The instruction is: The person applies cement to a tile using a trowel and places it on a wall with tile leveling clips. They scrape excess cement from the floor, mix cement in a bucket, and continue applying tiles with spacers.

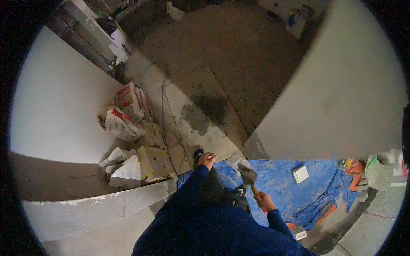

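Observation:
My right hand (265, 201) is wrapped round the yellowish handle of a tool with a flat, grey, roughly rectangular head (247, 174). That head points up and to the left, over a blue sheet (279, 179) on the floor. Out in front of my body, my left hand (207, 160) is closed with its fingers curled together. A small pale spot shows at its fingertips, too small to name. Under my hands are my dark shoes (239, 194), partly hidden by my clothes.
Printed bags (124, 121) and a worn cardboard box (153, 164) lie at the left. Cables (163, 106) run across the floor beside a dark wet patch (209, 111). A white rectangular piece (300, 174) rests on the sheet. A pale wall (341, 98) stands at the right.

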Motion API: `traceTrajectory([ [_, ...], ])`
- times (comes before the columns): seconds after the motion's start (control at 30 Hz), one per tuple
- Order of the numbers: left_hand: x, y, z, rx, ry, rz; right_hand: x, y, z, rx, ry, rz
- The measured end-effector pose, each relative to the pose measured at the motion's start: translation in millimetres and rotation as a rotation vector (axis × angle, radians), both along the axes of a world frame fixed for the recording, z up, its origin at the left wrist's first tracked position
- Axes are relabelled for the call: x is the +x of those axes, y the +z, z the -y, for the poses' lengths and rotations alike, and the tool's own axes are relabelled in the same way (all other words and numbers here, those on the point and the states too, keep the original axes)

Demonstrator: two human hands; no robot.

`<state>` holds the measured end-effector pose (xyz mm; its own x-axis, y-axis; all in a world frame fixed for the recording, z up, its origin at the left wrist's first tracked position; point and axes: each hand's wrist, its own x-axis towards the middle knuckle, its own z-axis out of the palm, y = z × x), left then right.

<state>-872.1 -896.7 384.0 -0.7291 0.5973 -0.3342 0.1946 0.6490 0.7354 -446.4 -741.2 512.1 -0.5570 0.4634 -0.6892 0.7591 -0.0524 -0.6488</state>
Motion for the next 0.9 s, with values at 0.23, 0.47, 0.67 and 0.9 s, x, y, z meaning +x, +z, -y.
traceTrajectory([
  [0.23,-49.8,-76.7,-19.9,0.275,0.282,0.840,-244.8,-92.2,-20.8,0.283,0.158,-0.225],
  [0.47,-134.3,-147.4,-42.0,0.588,0.636,0.971,-451.0,-326.6,-101.4,0.878,0.552,0.155],
  [0.67,-176.4,-166.9,-47.4,0.438,1.015,1.061,-595.0,-484.4,-158.3,0.675,0.330,0.046],
  [0.9,-202.5,-140.1,-59.1,0.590,1.339,1.038,-648.7,-498.6,-73.4,0.588,0.514,-0.028],
])
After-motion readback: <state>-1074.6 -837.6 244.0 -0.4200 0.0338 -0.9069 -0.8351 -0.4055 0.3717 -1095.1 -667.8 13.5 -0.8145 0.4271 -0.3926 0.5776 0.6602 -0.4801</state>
